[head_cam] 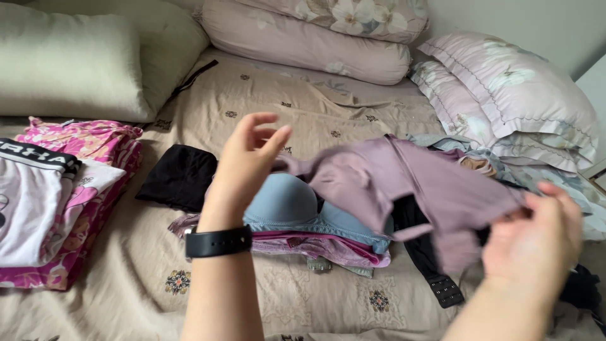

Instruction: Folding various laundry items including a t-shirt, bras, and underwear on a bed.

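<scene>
My left hand (247,158), with a black band on its wrist, pinches one end of a mauve bra (404,183) held up over the bed. My right hand (536,237) grips the other end at the lower right. Stretched between both hands, the garment hangs above a small stack of folded underwear topped by a light blue bra (297,205). A black strap with hooks (435,278) dangles beneath the mauve one.
A folded black garment (180,177) lies left of the stack. Folded pink floral and white clothes (57,202) sit at the left. A loose heap of clothes (555,183) lies at the right. Pillows (303,41) line the back of the beige sheet (315,107).
</scene>
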